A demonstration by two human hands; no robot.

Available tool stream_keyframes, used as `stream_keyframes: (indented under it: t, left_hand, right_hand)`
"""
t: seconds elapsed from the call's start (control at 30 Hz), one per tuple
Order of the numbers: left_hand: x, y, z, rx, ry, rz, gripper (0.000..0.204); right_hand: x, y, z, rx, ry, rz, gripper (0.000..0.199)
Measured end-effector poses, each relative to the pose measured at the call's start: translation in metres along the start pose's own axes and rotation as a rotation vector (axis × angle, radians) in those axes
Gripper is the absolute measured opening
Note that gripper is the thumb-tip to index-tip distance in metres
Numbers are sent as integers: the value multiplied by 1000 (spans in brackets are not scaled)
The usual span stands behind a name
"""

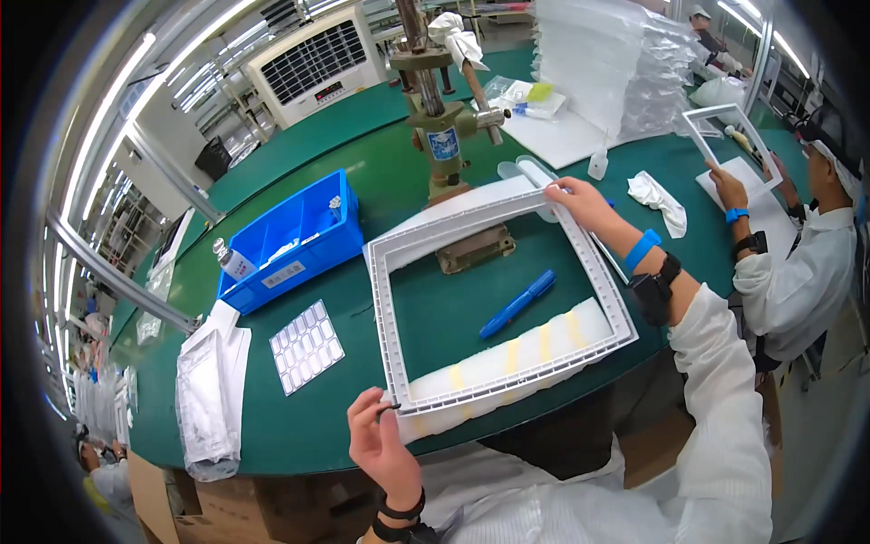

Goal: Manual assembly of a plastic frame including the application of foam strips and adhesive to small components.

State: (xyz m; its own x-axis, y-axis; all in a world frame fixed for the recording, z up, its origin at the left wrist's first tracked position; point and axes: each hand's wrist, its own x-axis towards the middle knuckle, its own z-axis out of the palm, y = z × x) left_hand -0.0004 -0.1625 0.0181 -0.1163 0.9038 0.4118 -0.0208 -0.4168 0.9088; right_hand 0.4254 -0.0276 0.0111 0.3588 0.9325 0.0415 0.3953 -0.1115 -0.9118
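Observation:
A white rectangular plastic frame (384, 331) lies tilted before me over the green table. My right hand (584, 210) grips its far right corner, fingers closed round the edge. At the near left corner my left hand (385, 449) has its fingers closed in a pinch, with a small dark strip (388, 408) between the fingertips, against the frame; the strip's exact kind is too small to tell. Beneath the frame's near side is a white foam pad (507, 358) with yellowish stripes. A blue marker (518, 304) shows through the opening.
Behind the frame stands a green bench press (444, 122). To the left are a blue divided bin (299, 240) with a small bottle, a sheet of labels (308, 347) and bagged white parts (210, 390). At right, a co-worker holds another white frame (696, 136) near a crumpled cloth (659, 199).

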Motion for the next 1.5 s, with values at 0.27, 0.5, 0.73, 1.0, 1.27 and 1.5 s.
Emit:
stream_keyframes:
  t: [0.27, 0.5, 0.73, 1.0, 1.27, 1.5]
  left_hand:
    - [6, -12, 11, -100, -93, -101, 16]
    - [33, 9, 0, -47, -244, -96, 17]
    - [181, 2, 79, 141, -762, -204, 18]
    - [238, -103, 159, 386, -725, -2, 20]
    - [239, -116, 180, 192, -727, 56, 21]
    - [238, -113, 167, 376, -680, 114, 17]
  right_hand:
    - [15, 0, 0, 3, 13, 49, 48]
    - [31, -32, -28, -528, 104, -127, 56]
    - [80, -179, -43, -227, 169, -321, 39]
    - [154, -227, 20, -64, 435, -491, 48]
    - [223, -227, 25, -195, 241, -633, 31]
    - [197, -242, 38, 215, 203, -785, 28]
